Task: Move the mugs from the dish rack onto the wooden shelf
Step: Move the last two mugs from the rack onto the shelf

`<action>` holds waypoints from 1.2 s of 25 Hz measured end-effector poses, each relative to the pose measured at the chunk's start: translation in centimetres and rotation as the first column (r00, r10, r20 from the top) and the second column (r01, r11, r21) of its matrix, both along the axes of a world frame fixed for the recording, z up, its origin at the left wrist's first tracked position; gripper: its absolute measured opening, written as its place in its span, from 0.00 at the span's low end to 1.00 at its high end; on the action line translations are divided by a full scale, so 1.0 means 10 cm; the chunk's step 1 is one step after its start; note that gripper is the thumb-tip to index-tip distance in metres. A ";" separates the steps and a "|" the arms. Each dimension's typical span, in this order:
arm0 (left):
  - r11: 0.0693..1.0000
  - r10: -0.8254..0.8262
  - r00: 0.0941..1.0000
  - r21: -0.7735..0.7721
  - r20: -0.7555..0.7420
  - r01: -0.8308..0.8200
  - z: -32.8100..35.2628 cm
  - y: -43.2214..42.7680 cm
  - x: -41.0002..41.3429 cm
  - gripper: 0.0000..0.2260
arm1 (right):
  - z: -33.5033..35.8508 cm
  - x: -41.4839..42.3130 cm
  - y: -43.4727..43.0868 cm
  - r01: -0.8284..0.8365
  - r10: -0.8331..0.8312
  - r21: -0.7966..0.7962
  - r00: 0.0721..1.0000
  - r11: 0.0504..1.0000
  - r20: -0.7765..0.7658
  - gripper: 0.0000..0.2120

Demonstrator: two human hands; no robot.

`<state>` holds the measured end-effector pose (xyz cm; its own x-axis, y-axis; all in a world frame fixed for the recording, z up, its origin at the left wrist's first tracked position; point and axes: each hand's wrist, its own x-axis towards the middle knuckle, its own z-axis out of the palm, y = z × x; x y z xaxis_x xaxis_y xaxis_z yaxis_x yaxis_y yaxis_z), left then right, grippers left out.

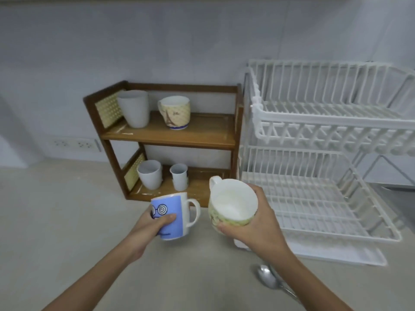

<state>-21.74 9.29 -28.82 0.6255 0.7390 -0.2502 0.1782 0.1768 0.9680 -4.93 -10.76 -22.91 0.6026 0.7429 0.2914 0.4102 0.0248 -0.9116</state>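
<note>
My left hand (152, 225) grips a blue and white mug (174, 215) with a spiral-eyed face, held above the counter in front of the wooden shelf (170, 138). My right hand (253, 221) holds a cream patterned mug (232, 204), tilted with its white inside toward me and its handle pointing at the shelf. On the shelf's top board stand a white cup (134, 111) and a cream mug (176, 113). Its bottom board carries two white cups (150, 177) (179, 179). The white wire dish rack (325, 142) to the right shows no mugs on either tier.
A metal spoon (268, 279) lies on the beige counter near my right forearm. The rack stands on a white drip tray (336, 254). Wall sockets (74, 143) sit left of the shelf. The right half of both shelf boards is bare wood.
</note>
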 end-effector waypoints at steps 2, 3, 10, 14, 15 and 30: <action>0.994 0.080 0.997 0.079 -0.014 -0.079 -0.01 0.32 0.02 0.21 | 0.14 -0.22 0.37 0.077 -0.076 0.065 0.997 0.995 -0.010 0.36; 0.990 0.103 0.995 0.101 -0.008 -0.102 -0.01 0.44 0.05 0.20 | 0.24 -0.27 0.58 0.133 -0.132 0.090 0.991 0.987 -0.016 0.37; 0.983 0.034 0.999 0.180 0.017 -0.037 -0.05 0.82 0.41 0.31 | 1.03 0.28 2.01 0.511 -0.514 0.072 0.856 0.857 0.046 0.47; 0.972 -0.045 0.999 0.233 0.025 0.038 -0.12 0.89 0.60 0.34 | 1.05 0.73 2.40 0.574 -0.570 -0.081 0.818 0.815 0.071 0.54; 0.968 -0.068 0.997 0.245 0.022 0.060 -0.14 0.92 0.65 0.35 | 1.03 0.81 2.46 0.579 -0.575 -0.110 0.815 0.808 0.072 0.54; 0.910 -0.163 0.986 0.381 -0.032 0.163 -0.39 1.04 1.38 0.38 | -0.12 0.16 1.87 0.524 -0.560 0.205 0.727 0.827 0.397 0.29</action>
<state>-7.99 19.68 -32.70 0.7452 0.6662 0.0306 0.1728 -0.2372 0.9560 -3.37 7.92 -24.16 0.6988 0.2941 0.6521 0.7151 -0.2631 -0.6477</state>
